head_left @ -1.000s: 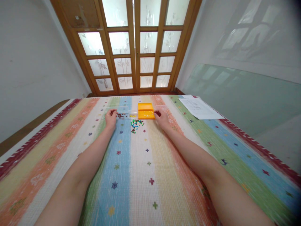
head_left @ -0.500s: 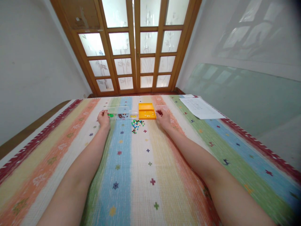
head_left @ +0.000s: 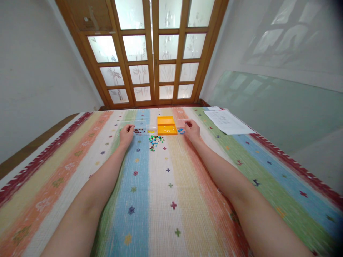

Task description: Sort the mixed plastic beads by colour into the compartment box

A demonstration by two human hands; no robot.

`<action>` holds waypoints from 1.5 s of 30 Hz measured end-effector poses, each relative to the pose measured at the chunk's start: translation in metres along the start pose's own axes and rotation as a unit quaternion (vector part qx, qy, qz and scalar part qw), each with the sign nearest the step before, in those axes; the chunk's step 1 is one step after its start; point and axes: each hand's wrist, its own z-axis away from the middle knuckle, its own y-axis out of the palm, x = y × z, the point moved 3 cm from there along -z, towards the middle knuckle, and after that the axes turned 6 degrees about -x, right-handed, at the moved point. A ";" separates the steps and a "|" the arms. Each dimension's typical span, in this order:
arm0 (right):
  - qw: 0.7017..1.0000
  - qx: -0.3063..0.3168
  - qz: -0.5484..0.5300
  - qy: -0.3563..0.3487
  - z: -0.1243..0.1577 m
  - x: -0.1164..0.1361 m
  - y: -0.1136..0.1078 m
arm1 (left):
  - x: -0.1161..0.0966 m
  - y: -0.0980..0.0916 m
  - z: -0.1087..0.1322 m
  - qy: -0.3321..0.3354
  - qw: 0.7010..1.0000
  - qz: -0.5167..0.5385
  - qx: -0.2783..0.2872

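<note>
The left hand (head_left: 127, 134) sits just beside the dark brown pieces (head_left: 138, 131), its fingertips level with their left end. Its thumb and fingers are drawn close together; whether they pinch anything is too small to tell. The brown pieces lie in a clear container (head_left: 140, 126) (see-through, so its outline is faint), with yellow pieces (head_left: 150, 131) just to their right.

The right hand (head_left: 192, 132) is near the blue pieces (head_left: 180, 131), which lie between it and the orange box (head_left: 166, 120). Its fingers are curled in, the tips nearly together; it cannot be told whether they grip a piece. White pieces (head_left: 168, 129) lie in the near half of the orange box.

A loose pile of mixed-colour pieces (head_left: 155, 141) rests on the striped surface (head_left: 160, 200), in front of the containers and between the two hands, within the room there. The surface runs wide towards the person between both forearms, and its far edge passes a little beyond the orange box. Well right of the right hand, printed paper (head_left: 227, 122) lies along the right edge.
</note>
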 end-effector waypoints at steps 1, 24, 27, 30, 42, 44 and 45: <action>1.000 -0.002 0.003 0.000 0.000 0.000 0.000 | -0.001 0.002 0.001 0.003 1.000 -0.004 0.009; 0.994 0.070 0.026 -0.075 0.021 0.030 0.008 | -0.052 0.034 0.050 0.275 0.865 -0.165 0.387; 0.991 0.088 0.037 -0.089 0.026 0.033 0.012 | -0.054 0.034 0.051 0.277 0.861 -0.158 0.396; 0.985 0.120 0.043 -0.114 0.033 0.041 0.017 | -0.054 0.035 0.052 0.271 0.866 -0.159 0.389; 0.965 0.190 0.061 -0.173 0.048 0.067 0.017 | -0.041 0.032 0.045 0.237 0.890 -0.190 0.340; 0.964 0.194 0.065 -0.171 0.048 0.067 0.017 | -0.042 0.032 0.045 0.234 0.891 -0.189 0.340; 0.963 0.198 0.067 -0.170 0.048 0.067 0.017 | -0.042 0.032 0.045 0.233 0.891 -0.188 0.341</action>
